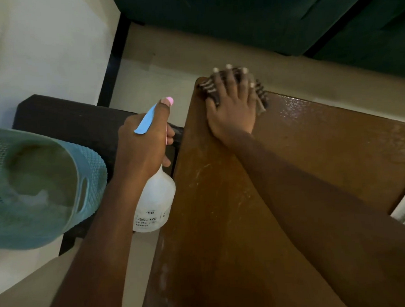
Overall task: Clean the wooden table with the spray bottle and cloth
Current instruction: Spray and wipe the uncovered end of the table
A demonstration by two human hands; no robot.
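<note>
My right hand (232, 109) lies flat, fingers spread, pressing the cloth (207, 87) onto the wooden table (224, 222). It isn't gripping, just palm weight. The cloth sits at the table's far left corner, and part of it looks to be over the rim there.

My left hand (144, 142) is wrapped round the neck of the spray bottle (156, 202). The bottle is in the air just off the table's left edge, body hanging down, blue head (146, 123) poking out above the knuckles.

Risks as I read them:
- The cloth is only pressed, not pinched. One more push toward that corner and it likely slides off the table to the floor.
- Wet sheen (312, 110) covers the table's far right part and whitish streaks (204, 169) lie near its left edge. If I keep working the corner only, those could dry into marks.
- The bottle is close beside the table's left edge, so a swing of my left arm could knock it on the wood.
- I can't tell whether a finger is on the trigger. An accidental squeeze would wet the dark bench (73, 118) left of the table, not the wood.
- The teal basket (46, 185) sits further left of the table, near my left forearm, and an elbow drift could nudge it.
</note>
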